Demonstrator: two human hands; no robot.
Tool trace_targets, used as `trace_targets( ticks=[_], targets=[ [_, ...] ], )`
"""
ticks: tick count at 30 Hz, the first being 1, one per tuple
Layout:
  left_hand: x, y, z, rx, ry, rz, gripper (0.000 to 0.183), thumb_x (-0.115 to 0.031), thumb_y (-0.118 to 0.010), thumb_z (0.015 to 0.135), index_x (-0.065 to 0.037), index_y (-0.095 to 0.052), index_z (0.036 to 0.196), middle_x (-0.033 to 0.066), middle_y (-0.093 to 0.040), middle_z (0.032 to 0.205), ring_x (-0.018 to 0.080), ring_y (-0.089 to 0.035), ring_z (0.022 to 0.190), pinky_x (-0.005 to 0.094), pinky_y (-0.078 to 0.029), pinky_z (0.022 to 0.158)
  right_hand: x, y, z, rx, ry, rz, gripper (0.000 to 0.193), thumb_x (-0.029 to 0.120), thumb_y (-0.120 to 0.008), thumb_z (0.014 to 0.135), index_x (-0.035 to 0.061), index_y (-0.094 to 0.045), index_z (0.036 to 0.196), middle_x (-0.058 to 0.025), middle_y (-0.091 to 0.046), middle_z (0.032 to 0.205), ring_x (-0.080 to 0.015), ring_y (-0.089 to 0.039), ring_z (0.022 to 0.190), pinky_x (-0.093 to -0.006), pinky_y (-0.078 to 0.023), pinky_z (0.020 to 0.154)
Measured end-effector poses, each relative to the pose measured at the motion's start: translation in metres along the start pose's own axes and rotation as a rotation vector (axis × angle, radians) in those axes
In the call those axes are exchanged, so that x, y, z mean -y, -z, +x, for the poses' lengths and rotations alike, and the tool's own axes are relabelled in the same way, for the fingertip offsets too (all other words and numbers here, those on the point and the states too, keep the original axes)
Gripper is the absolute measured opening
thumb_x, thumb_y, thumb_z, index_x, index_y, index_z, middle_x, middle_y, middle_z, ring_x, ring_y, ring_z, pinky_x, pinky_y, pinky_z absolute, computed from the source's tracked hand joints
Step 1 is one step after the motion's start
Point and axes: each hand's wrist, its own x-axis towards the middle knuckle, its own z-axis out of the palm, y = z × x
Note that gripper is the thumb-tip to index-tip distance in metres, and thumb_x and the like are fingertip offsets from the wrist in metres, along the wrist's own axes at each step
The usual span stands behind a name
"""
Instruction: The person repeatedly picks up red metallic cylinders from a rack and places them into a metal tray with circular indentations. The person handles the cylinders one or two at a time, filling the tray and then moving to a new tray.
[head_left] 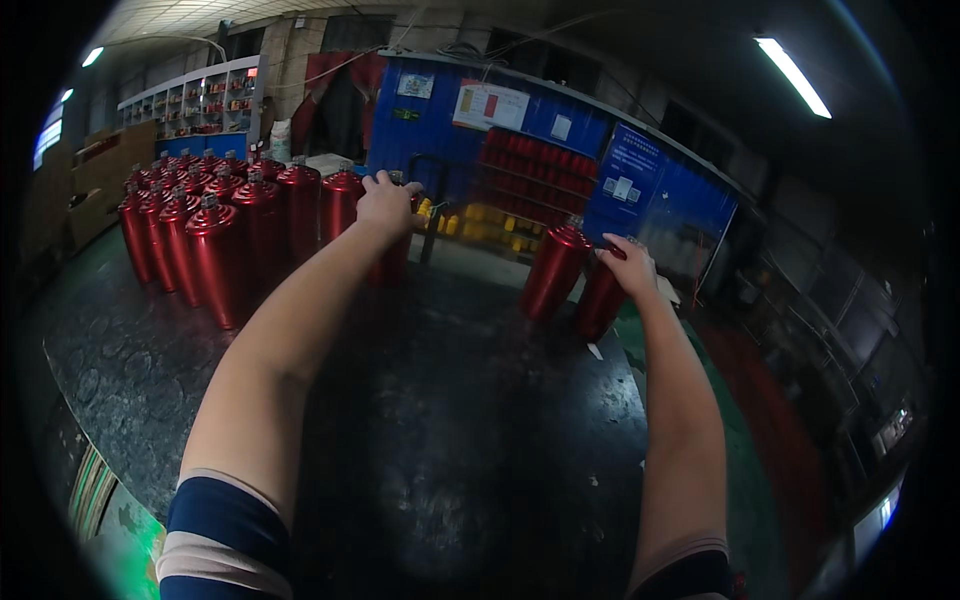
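My left hand (385, 205) reaches out over the far side of the dark table (430, 400), its fingers curled round the top of a glossy red bottle-shaped cylinder (390, 266). That hand hides most of the cylinder's neck. Over on the right, my right hand (628, 264) grips the top of another red cylinder (600, 303), which leans slightly. Close beside it stands a second red cylinder (555, 270) with a small grey neck, untouched. To the left of my left hand, several matching cylinders (222, 255) stand upright in a tight group.
A blue wall (430, 140) with posted papers rises behind the table. Racks of red cylinders (530, 170) and yellow items (485, 225) stand before it. A white shelf unit (200, 105) is at the far left. Small white scraps (595, 351) lie near the table's right edge.
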Motion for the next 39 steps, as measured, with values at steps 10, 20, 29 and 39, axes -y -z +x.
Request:
trace_targets(
  ticks=[10, 20, 29, 39],
  targets=[
    [0.01, 0.03, -0.085, -0.292, -0.002, -0.174, 0.074, -0.034, -0.082, 0.072, -0.036, -0.055, 0.14, 0.0162, -0.045, 0.142, 0.0434, -0.049, 0.121, 0.0499, -0.053, 0.097, 0.006, 0.038, -0.097, -0.504, 0.134, 0.158, 0.039, 0.024, -0.075, 0.083, 0.0142, -0.071, 0.12, -0.0191, -0.068, 0.112, -0.0345, -0.064, 0.106, -0.043, -0.049, 0.096],
    [0.054, 0.22, -0.359, -0.585, 0.454, -1.204, 0.056, -0.034, -0.08, 0.083, -0.014, -0.064, 0.133, 0.0076, -0.067, 0.112, 0.0189, -0.068, 0.091, 0.0331, -0.058, 0.079, 0.142, 0.179, -0.215, 0.03, -0.398, 1.609, 0.051, 0.04, -0.054, 0.099, 0.01, -0.052, 0.14, -0.0132, -0.058, 0.134, -0.0324, -0.062, 0.117, -0.0565, -0.053, 0.09],
    [0.155, 0.234, -0.64, -0.801, 0.76, -1.696, 0.051, -0.056, -0.055, 0.093, -0.017, -0.058, 0.126, 0.0087, -0.066, 0.12, 0.028, -0.065, 0.101, 0.0469, -0.057, 0.08, 0.434, 0.146, -0.365, 1.025, -0.783, 2.271, 0.054, 0.05, -0.05, 0.094, 0.0118, -0.054, 0.132, -0.0161, -0.057, 0.131, -0.0412, -0.054, 0.117, -0.0583, -0.051, 0.095],
    [0.293, 0.122, -0.802, -0.94, 1.335, -2.468, 0.06, -0.055, -0.055, 0.092, -0.007, -0.057, 0.126, 0.0188, -0.058, 0.128, 0.041, -0.058, 0.114, 0.0557, -0.06, 0.086, 0.62, -0.014, -0.59, 1.722, -1.601, 2.155, 0.066, 0.05, -0.069, 0.085, 0.0061, -0.056, 0.131, -0.024, -0.054, 0.121, -0.0422, -0.055, 0.11, -0.0467, -0.06, 0.085]
  ],
)
